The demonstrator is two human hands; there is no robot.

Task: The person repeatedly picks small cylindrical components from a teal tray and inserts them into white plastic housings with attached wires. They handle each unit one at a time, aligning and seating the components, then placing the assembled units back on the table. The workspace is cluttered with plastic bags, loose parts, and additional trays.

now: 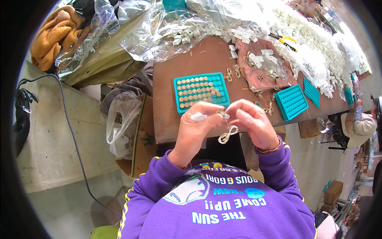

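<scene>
My left hand (195, 126) is closed, pinching a small clear-and-metal piece (223, 114) between thumb and fingertips. A small white plastic case (198, 116) also sits in its fingers. Close by on the right, my right hand (254, 121) has its fingers curled at the same piece; what they grip is blurred. Below the fingertips hangs a coiled pale wire bundle (227, 135), apparently joined to the small piece. Just beyond my hands lies a teal tray (223, 85) with rows of round, coin-like gold discs (197, 91) in its pockets.
More teal trays (291, 102) stand stacked on the right of the brown table (167, 119). Several wire bundles (234, 73) lie by a pink cloth (274, 51). White plastic cases (310, 44) heap along the far side, near yellow-handled pliers (287, 44). An open carton (139, 147) holds a plastic bag.
</scene>
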